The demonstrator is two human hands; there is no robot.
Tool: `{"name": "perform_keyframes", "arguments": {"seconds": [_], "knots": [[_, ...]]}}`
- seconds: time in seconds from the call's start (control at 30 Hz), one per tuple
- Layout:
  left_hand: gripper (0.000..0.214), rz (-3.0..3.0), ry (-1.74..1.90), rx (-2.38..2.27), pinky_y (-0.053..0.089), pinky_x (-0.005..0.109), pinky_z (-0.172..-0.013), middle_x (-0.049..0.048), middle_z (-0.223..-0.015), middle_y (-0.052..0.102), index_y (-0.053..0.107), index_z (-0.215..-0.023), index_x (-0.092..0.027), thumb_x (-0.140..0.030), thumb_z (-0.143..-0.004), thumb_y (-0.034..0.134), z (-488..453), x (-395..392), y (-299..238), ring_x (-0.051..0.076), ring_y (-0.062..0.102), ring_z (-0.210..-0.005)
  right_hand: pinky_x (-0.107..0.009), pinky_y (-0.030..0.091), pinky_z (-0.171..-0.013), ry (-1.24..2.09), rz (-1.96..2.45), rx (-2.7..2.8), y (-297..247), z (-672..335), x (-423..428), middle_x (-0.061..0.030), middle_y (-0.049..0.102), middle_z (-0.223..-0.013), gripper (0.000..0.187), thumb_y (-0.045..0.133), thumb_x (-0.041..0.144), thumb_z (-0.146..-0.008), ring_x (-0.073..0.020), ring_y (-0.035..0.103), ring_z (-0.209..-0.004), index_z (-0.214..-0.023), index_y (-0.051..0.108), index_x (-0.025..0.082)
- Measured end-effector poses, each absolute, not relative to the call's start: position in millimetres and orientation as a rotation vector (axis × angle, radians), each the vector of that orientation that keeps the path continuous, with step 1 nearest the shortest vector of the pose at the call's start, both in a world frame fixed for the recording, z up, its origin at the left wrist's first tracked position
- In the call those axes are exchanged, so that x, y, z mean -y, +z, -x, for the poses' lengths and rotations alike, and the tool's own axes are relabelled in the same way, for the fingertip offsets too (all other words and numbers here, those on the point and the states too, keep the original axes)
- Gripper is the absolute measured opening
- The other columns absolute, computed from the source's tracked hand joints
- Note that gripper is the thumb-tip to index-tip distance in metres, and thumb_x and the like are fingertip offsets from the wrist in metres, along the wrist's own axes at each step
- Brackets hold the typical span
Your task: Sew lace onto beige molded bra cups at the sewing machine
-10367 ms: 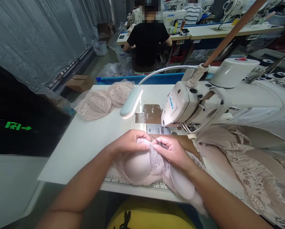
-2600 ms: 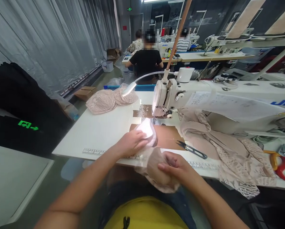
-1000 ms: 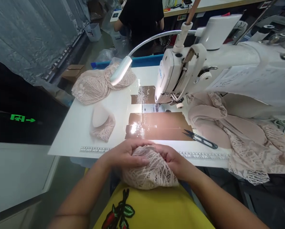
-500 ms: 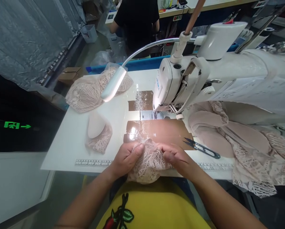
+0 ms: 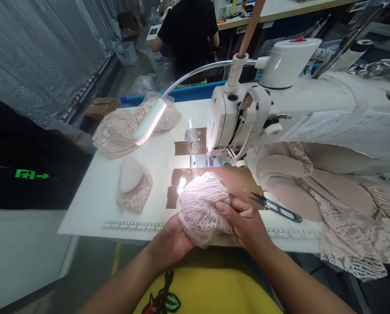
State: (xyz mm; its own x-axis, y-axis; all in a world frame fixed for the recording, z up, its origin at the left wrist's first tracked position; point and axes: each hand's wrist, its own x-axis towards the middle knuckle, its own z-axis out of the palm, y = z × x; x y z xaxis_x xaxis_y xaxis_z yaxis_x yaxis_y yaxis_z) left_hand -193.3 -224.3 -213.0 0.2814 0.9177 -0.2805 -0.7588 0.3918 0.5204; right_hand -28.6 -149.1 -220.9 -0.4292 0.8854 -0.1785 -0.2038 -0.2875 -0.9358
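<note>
Both my hands hold a pale pink lace bra cup (image 5: 201, 203) above the near edge of the white sewing table (image 5: 100, 196). My left hand (image 5: 170, 237) cups it from below, fingers hidden under the lace. My right hand (image 5: 243, 218) grips its right side with thumb and fingers closed on the fabric. Thread snips (image 5: 275, 208) lie on the table just right of my right hand. The white sewing machine head (image 5: 234, 117) stands behind the cup, over brown tape patches (image 5: 195, 146).
Another lace cup (image 5: 134, 187) lies on the table at left, and a heap of lace pieces (image 5: 123, 128) sits behind it under the gooseneck lamp (image 5: 147, 124). A pile of lace fabric (image 5: 332, 205) covers the right side. A person in black (image 5: 190, 30) sits at a far table.
The lace cup has come up from my lap edge to above the table. My left hand went from on top of it to under it; my right hand keeps its grip.
</note>
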Motion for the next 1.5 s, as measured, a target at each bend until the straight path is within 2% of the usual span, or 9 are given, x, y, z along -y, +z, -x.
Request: {"name": "perform_keyframes", "arguments": {"seconds": [0.13, 0.27, 0.33, 0.4, 0.47, 0.57, 0.77, 1.1, 1.5], "knots": [[0.057, -0.332, 1.155, -0.791, 0.045, 0.039, -0.095, 0.0088, -0.105, 0.069, 0.062, -0.117, -0.017, -0.004, -0.062, 0.069, 174.9, 218.0, -212.4, 0.026, 0.060, -0.105, -0.027, 0.045, -0.056, 1.892, 1.030, 1.024, -220.3, 40.2, 151.3, -0.0009, 0.062, -0.065, 0.021, 0.079, 0.036, -0.065, -0.0138, 0.053, -0.060, -0.065, 0.069, 0.018], [0.007, -0.554, 1.009, -0.818, 0.050, 0.030, -0.074, 0.0037, -0.068, 0.068, 0.070, -0.070, -0.015, -0.009, -0.070, 0.067, 194.9, 229.3, -220.7, 0.016, 0.063, -0.068, -0.026, 0.046, -0.055, 1.774, 1.036, 0.749, -216.2, 33.6, 139.7, 0.0021, 0.060, -0.058, 0.025, 0.084, 0.036, -0.056, -0.0110, 0.051, -0.053, -0.059, 0.065, 0.019], [0.024, -0.767, 0.802, -0.707, 0.048, 0.028, -0.060, 0.0037, -0.055, 0.062, 0.064, -0.053, -0.014, -0.018, -0.076, 0.065, 217.0, 237.9, -216.3, 0.013, 0.057, -0.053, -0.024, 0.045, -0.055, 1.767, 1.013, 0.839, -212.2, 26.2, 133.6, 0.0027, 0.061, -0.059, 0.024, 0.082, 0.034, -0.059, -0.0105, 0.051, -0.054, -0.059, 0.063, 0.020], [0.020, -0.981, 0.746, -0.700, 0.048, 0.028, -0.060, 0.0065, -0.065, 0.066, 0.068, -0.061, -0.015, -0.021, -0.079, 0.063, 237.7, 242.0, -203.4, 0.015, 0.059, -0.058, -0.024, 0.044, -0.055, 1.854, 0.978, 1.106, -206.8, 21.7, 131.8, 0.0023, 0.061, -0.061, 0.022, 0.079, 0.033, -0.064, -0.0108, 0.053, -0.056, -0.061, 0.063, 0.019], [0.011, -1.168, 0.978, -0.900, 0.049, 0.030, -0.075, 0.0073, -0.090, 0.068, 0.070, -0.087, -0.020, -0.023, -0.078, 0.066, 250.0, 239.5, -186.7, 0.019, 0.062, -0.081, -0.023, 0.043, -0.055, 1.937, 0.911, 1.448, -200.5, 22.3, 134.8, 0.0013, 0.061, -0.064, 0.019, 0.075, 0.032, -0.071, -0.0115, 0.054, -0.059, -0.066, 0.063, 0.018], [0.058, -1.411, 1.041, -1.224, 0.040, 0.034, -0.098, 0.0070, -0.124, 0.056, 0.058, -0.120, -0.026, -0.025, -0.066, 0.079, 250.6, 228.5, -171.2, 0.025, 0.051, -0.113, -0.024, 0.043, -0.059, 1.892, 0.802, 1.831, -192.1, 29.5, 143.3, 0.0005, 0.062, -0.069, 0.015, 0.068, 0.030, -0.078, -0.0122, 0.054, -0.063, -0.071, 0.063, 0.018], [0.018, -1.287, 0.901, -1.176, 0.041, 0.020, -0.063, -0.0014, -0.080, 0.056, 0.058, -0.096, -0.019, -0.027, -0.081, 0.066, 235.8, 221.5, -187.3, 0.010, 0.050, -0.068, -0.026, 0.047, -0.066, 1.675, 0.713, 1.984, -188.3, 40.9, 148.8, -0.0027, 0.067, -0.076, 0.017, 0.060, 0.028, -0.085, -0.0152, 0.060, -0.072, -0.071, 0.064, 0.019], [0.016, -1.282, 0.940, -1.205, 0.041, 0.020, -0.065, -0.0001, -0.082, 0.059, 0.060, -0.093, -0.018, -0.028, -0.082, 0.065, 240.9, 216.3, -185.6, 0.011, 0.053, -0.072, -0.027, 0.046, -0.059, 1.535, 0.807, 1.900, -193.5, 54.5, 145.7, -0.0029, 0.068, -0.073, 0.019, 0.062, 0.024, -0.079, -0.0152, 0.061, -0.066, -0.061, 0.058, 0.018], [0.024, -1.111, 0.943, -1.176, 0.037, 0.023, -0.062, 0.0016, -0.072, 0.056, 0.063, -0.081, -0.013, -0.036, -0.086, 0.059, 238.6, 205.3, -197.6, 0.011, 0.048, -0.067, -0.024, 0.038, -0.049, 1.529, 0.944, 1.955, -196.3, 54.4, 140.3, 0.0001, 0.059, -0.058, 0.025, 0.063, 0.036, -0.079, -0.0107, 0.048, -0.052, -0.062, 0.060, 0.018]]}}
